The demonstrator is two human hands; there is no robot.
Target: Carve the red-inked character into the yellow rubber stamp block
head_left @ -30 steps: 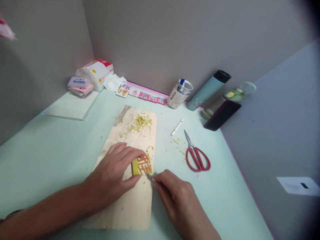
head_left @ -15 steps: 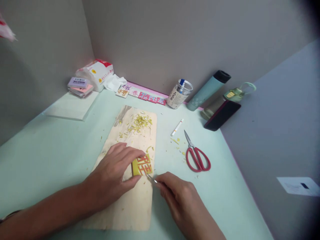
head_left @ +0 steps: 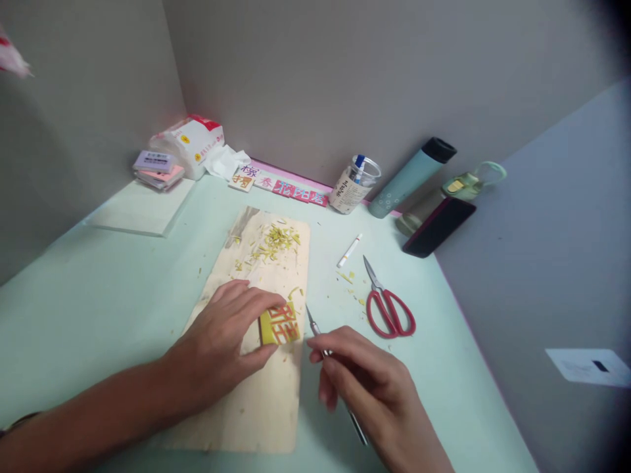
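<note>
A yellow carving block (head_left: 269, 330) with reddish character lines lies on the wooden board (head_left: 256, 407). My left hand (head_left: 221, 335) grips the block between thumb and fingers and rests on the board. My right hand (head_left: 365, 381) holds a slim metal craft knife (head_left: 316, 328), its blade pointing up and away, just right of the block and apart from it. Yellow shavings (head_left: 277, 240) are heaped at the board's far end, with a few curls beside the block.
Red-handled scissors (head_left: 391, 314) and a white marker (head_left: 350, 251) lie right of the board. Along the back stand a tissue pack (head_left: 197, 141), carved character tiles (head_left: 292, 190), a clear cup (head_left: 351, 187), a bottle (head_left: 409, 180) and a phone (head_left: 440, 226).
My right hand has drawn the knife off the block's lower right corner and turned it, so the blade now points away, to the block's right. The left hand and block stay put.
</note>
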